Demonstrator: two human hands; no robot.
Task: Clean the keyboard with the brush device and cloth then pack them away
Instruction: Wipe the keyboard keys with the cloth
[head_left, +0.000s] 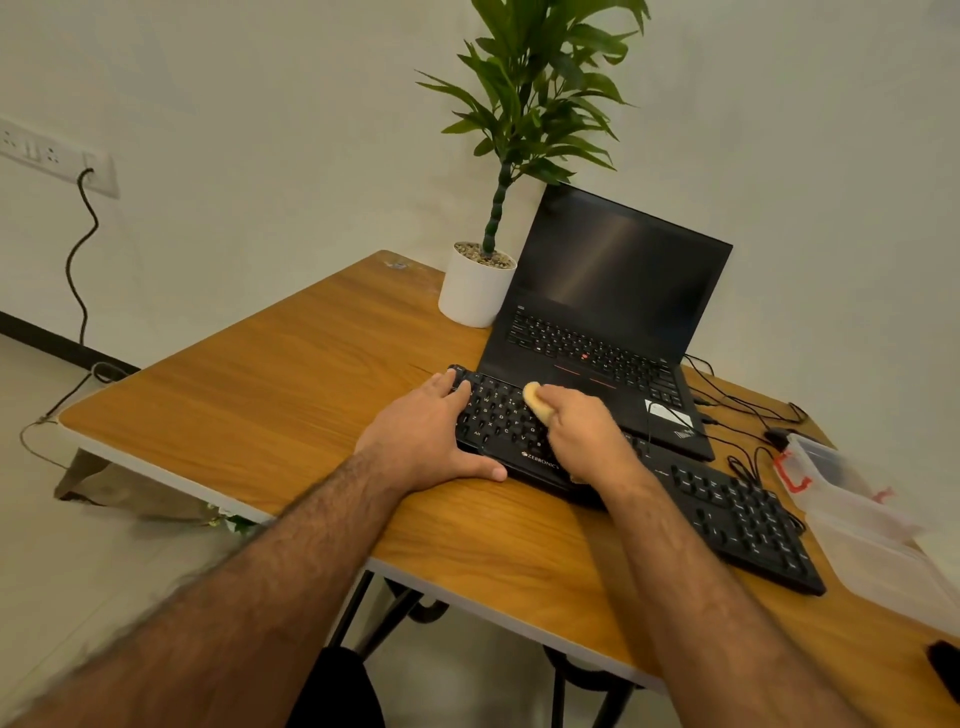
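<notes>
While the keyboard lies across the wooden table just in front of the laptop, its left end is steadied by the left hand, laid flat with fingers straight on the keys and thumb along the near edge. A yellowish cloth is gripped in the curled fingers of the right hand and pressed onto the keys. A clear box sits at the keyboard's right end. A potted plant stands beside the laptop.
</notes>
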